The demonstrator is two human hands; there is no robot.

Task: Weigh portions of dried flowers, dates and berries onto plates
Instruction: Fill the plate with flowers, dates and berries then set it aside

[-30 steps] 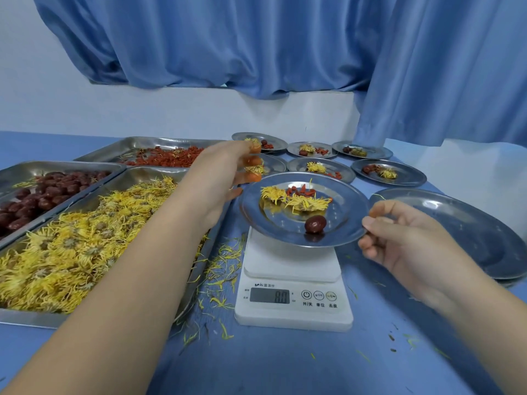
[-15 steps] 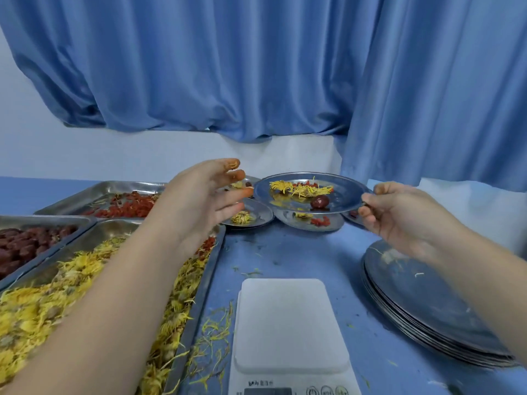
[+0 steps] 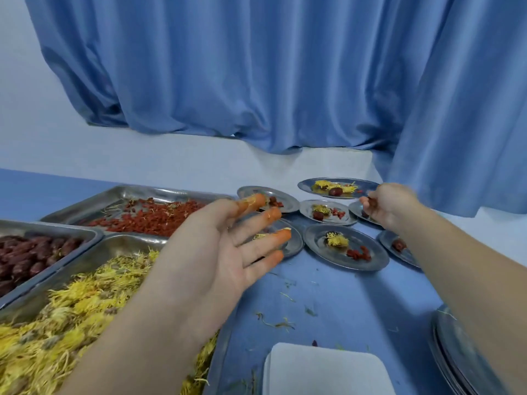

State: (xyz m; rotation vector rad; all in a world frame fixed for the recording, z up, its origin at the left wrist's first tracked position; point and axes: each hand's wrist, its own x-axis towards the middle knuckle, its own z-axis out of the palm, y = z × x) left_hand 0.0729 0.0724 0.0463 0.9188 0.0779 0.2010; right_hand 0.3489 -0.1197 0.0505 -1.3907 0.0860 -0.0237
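The person's right hand (image 3: 385, 206) is pinching the rim of a steel plate (image 3: 369, 185) at the far end of the blue table (image 3: 356, 303), fingers curled round the edge. That plate is carrying yellow dried flowers (image 3: 323, 184), one date (image 3: 335, 191) and a few red berries (image 3: 358, 191). Honestly can't tell if it's touching the table or hanging just above it. It's sitting behind the other filled plates (image 3: 319, 246).

The left hand (image 3: 216, 252) is hovering with the palm showing and fingers spread, gripping nothing, fingertips (image 3: 275, 213) stained orange. It's floating over the flower tray (image 3: 128, 243), beside the berry tray (image 3: 159, 191) and date tray (image 3: 42, 225). The white scale (image 3: 328, 369) is poking in at the bottom edge, with a stack of plates (image 3: 456, 346) to its right.
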